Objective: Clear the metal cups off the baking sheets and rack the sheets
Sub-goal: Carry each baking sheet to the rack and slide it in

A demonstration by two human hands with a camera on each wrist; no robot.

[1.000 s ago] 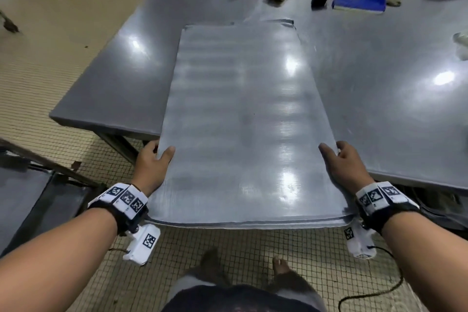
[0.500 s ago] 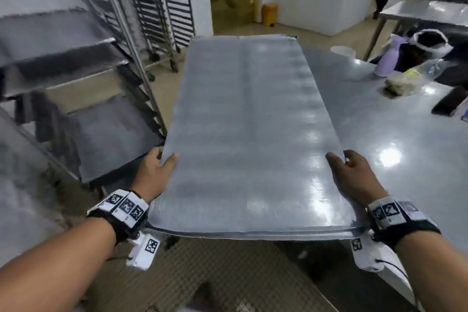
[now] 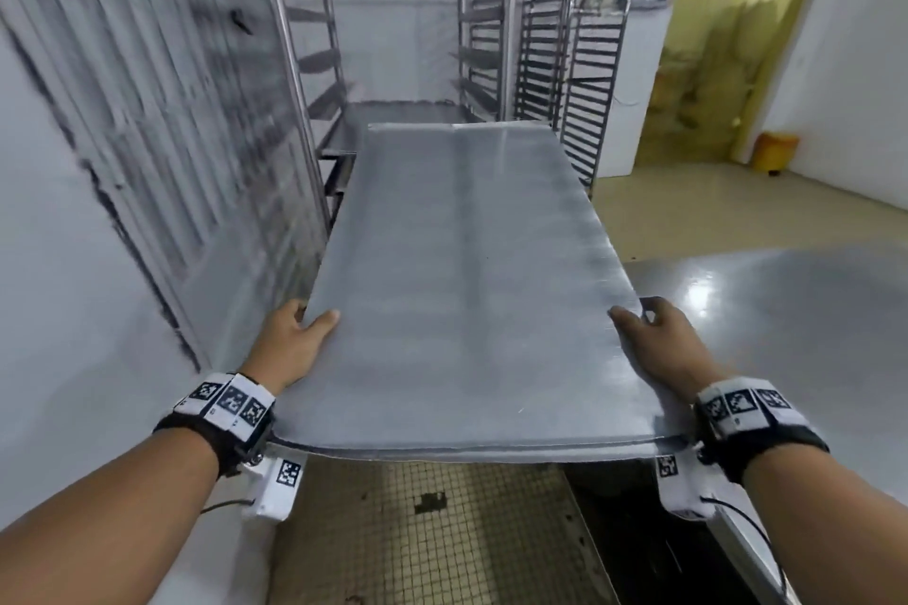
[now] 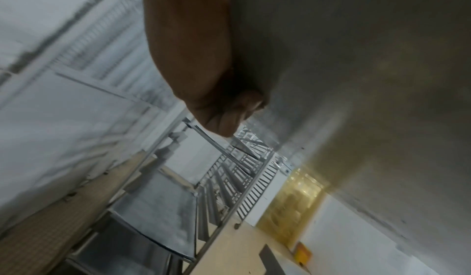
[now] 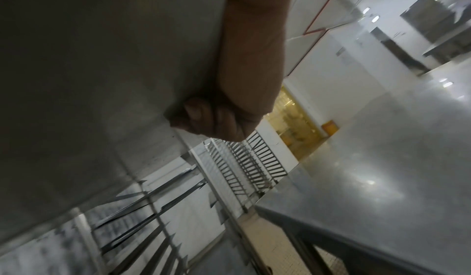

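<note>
I carry a large bare grey baking sheet (image 3: 467, 285) level in front of me, with no cups on it. My left hand (image 3: 295, 334) grips its left edge near the front corner, thumb on top and fingers curled underneath (image 4: 229, 116). My right hand (image 3: 653, 339) grips the right edge the same way, fingers curled under the sheet (image 5: 203, 118). The sheet's underside (image 4: 356, 58) fills the upper part of both wrist views. Its far end points at a tall steel rack (image 3: 314, 64) whose lower runners hold another sheet (image 3: 393, 113).
More empty wire racks (image 3: 565, 64) stand behind the first one. A steel table (image 3: 786, 310) lies to my right, and a white wall (image 3: 73, 260) runs close on my left. A yellow strip curtain (image 3: 727, 39) hangs over the doorway at the back right, with a yellow bin (image 3: 776, 152) beside it.
I have lifted the sheet off the table and turned left with it, so it now faces the rack. Both hands keep the same hold on its edges.
</note>
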